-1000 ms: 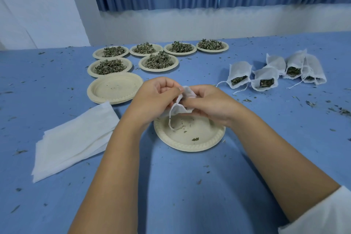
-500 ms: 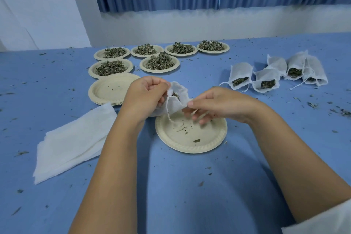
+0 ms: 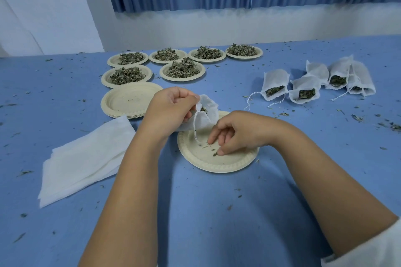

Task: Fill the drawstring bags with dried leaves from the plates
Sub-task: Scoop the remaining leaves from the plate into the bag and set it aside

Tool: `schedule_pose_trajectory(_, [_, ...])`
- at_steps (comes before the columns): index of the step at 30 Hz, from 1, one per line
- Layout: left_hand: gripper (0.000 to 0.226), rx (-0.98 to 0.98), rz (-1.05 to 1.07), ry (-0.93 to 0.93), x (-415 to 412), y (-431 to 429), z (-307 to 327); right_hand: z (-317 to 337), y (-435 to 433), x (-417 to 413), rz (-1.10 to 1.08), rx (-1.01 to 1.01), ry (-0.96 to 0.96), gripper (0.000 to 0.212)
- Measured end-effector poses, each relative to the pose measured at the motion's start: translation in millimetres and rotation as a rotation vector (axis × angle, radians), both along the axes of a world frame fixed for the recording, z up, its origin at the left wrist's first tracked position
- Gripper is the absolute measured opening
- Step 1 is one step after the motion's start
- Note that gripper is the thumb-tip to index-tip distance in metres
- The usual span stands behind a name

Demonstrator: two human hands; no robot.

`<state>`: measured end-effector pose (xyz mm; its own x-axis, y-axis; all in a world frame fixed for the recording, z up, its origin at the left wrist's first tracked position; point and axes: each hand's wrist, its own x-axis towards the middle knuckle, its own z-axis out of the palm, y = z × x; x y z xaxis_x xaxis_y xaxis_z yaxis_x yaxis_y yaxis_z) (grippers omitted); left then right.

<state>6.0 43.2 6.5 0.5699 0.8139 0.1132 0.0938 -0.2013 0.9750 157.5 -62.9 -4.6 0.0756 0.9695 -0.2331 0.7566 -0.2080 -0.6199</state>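
White flat sheets, likely unfilled bags (image 3: 86, 158), are stacked far left on the blue desk (image 3: 206, 212), handy for the next round. Just behind sits a stack of empty paper plates (image 3: 130, 102). Six plates of dried leaves (image 3: 127, 75) stand further back in two rows, queued as supply.

Left hand (image 3: 171, 110): grip closed round the neck of a drawstring bag (image 3: 207, 118), mouth held up and turned right so the other hand can feed it. Some leaves show inside. The cord (image 3: 195, 128) dangles to the plate. The bag hangs over the near paper plate (image 3: 217, 167), so spills land there. That plate is nearly bare, just leaf scraps (image 3: 214, 154).

Right hand (image 3: 240, 132): fingers curled down, tips at the scraps. Grip is narrow; can't tell if one is pinched. Judged step: clearing this plate's last bits into the bag.

Filled bags (image 3: 303, 91) lie clustered far right, leaves showing at the mouths, parked clear of the work.
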Motion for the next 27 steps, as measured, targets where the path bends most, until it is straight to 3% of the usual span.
schedule_pose_trajectory(7, [0.010, 0.013, -0.009, 0.009, 0.4, -0.8, 0.0, -6.0, 3.9, -3.9, -0.018, 0.099, 0.010, 0.012])
schedule_pose_trajectory(19, [0.013, 0.014, -0.004, -0.008, -0.8, 0.4, 0.4, -7.8, 5.1, -5.6, -0.048, 0.138, -0.035, 0.010])
schedule_pose_trajectory(27, [0.012, 0.005, -0.008, -0.012, -1.2, 0.4, 0.9, -10.7, 8.0, -10.2, -0.062, 0.075, -0.002, 0.010])
